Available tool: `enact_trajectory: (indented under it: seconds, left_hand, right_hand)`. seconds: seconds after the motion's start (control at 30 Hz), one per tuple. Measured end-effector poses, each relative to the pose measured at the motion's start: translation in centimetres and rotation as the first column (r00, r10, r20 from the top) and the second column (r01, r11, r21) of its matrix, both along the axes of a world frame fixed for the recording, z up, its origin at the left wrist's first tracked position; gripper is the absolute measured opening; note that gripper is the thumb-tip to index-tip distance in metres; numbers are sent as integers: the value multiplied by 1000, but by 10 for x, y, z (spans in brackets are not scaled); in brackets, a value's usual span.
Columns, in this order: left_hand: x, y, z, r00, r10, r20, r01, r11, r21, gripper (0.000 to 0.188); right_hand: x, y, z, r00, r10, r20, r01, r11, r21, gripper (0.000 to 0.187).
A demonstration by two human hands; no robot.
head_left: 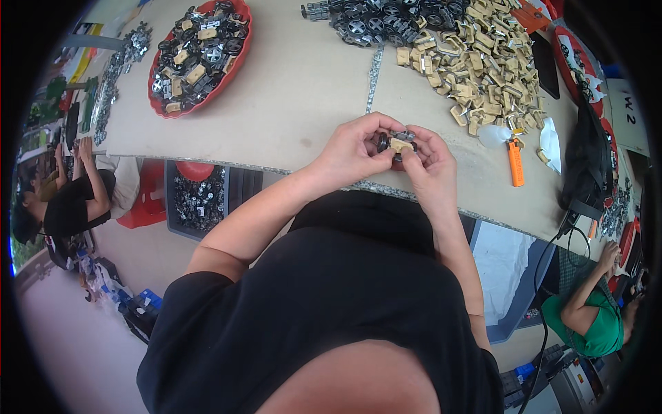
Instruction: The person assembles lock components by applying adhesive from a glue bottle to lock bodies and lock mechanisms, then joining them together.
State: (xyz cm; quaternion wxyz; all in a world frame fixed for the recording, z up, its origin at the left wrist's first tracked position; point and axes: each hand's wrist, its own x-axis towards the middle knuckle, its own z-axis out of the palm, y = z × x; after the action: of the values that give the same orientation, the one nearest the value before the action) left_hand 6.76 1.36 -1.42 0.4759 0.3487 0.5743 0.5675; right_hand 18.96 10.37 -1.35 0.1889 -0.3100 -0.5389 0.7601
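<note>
Just above the table's front edge, my left hand [358, 150] and my right hand [429, 165] together grip a small toy car chassis [401, 145]. It has a tan plastic part in its middle and black wheels at its sides. The fingers of both hands are closed round it, thumbs on the near side. Part of it is hidden behind the fingertips. Beyond my hands lie a heap of tan plastic parts [486, 65] and a pile of black wheeled chassis pieces [386, 24].
A red scalloped tray [153, 93] of assembled chassis stands at the left. An orange lighter [516, 163] and a black bag [585, 155] lie at the right. Grey bins [234, 190] sit below the table. Other people work at the far left [83, 190] and right [589, 314].
</note>
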Motion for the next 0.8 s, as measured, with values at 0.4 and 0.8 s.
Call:
enact_trajectory:
  seconds: [0.4,0.8]
  left_hand:
    - [0,1,-2,1000,5,9,-5,1000,7,30]
    - [1,-2,-3,1000,13,27,-14,1000,22,31]
  right_hand:
    - [-1,2,1,1000,-2,5,2,999,-50,30]
    - [3,-6,-5,999,12,-44,-9,997,76,35]
